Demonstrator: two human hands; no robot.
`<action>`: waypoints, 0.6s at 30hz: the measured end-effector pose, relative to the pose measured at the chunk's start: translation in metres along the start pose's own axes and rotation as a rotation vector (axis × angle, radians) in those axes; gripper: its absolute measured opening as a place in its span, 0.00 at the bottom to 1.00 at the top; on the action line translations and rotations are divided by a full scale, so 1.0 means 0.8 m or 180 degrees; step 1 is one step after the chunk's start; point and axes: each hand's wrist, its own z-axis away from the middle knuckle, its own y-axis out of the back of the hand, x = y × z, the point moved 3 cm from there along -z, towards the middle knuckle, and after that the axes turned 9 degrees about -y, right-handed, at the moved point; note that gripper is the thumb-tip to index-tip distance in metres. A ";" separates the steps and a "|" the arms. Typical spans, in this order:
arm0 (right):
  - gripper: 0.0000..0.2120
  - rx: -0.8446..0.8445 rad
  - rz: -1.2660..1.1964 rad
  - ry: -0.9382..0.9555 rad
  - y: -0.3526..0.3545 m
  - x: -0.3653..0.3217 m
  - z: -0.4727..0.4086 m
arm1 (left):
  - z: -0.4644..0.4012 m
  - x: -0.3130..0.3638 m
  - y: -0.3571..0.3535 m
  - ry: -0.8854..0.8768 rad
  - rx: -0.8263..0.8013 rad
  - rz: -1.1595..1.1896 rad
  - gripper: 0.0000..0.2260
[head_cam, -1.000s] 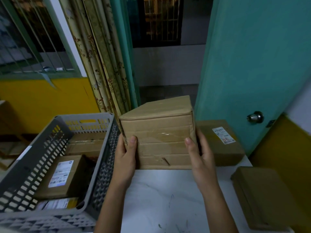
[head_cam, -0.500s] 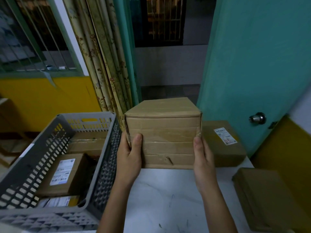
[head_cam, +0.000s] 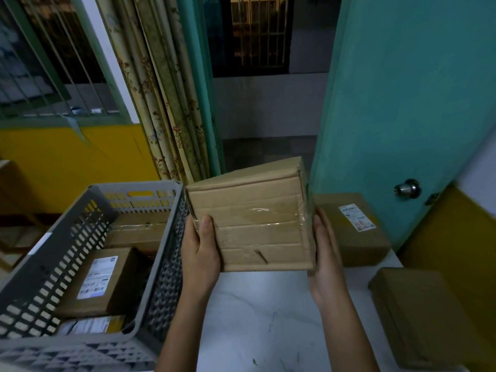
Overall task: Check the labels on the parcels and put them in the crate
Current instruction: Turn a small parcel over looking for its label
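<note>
The left hand (head_cam: 200,253) grips the left edge of a brown taped cardboard parcel (head_cam: 252,224), thumb flat across its near face and fingers hidden behind. The right hand (head_cam: 326,253) holds the right edge, palm against the side; its fingers are out of sight behind the box. The parcel is lifted above the white marble-patterned table (head_cam: 268,318), tilted with its left side lower, no label showing on the visible faces. Just left of the parcel stands a grey slotted plastic crate (head_cam: 40,264) holding several cardboard boxes, one labelled box (head_cam: 104,280) lying face up. Right of the parcel, a labelled brown box (head_cam: 354,226) rests on the table, and a plain flat brown box (head_cam: 418,315) lies nearer.
</note>
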 end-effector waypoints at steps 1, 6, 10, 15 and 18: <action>0.45 0.0046 -0.0202 -0.0147 0.004 0.004 -0.003 | 0.001 -0.001 0.000 0.0039 0.0025 0.0003 0.29; 0.32 -0.0441 -0.1263 -0.0920 -0.013 0.008 0.001 | 0.010 -0.003 -0.005 0.0221 -0.0082 -0.0070 0.31; 0.26 -0.0442 -0.1751 -0.1067 -0.010 0.006 0.001 | 0.010 -0.014 0.000 -0.0033 -0.0091 -0.0013 0.34; 0.23 -0.0244 -0.1639 -0.0779 -0.009 -0.003 0.005 | 0.003 -0.011 0.008 -0.0436 -0.0189 0.0339 0.34; 0.19 -0.0252 -0.1593 -0.0717 -0.006 -0.003 0.007 | -0.002 0.002 0.010 -0.0799 -0.0420 0.0359 0.36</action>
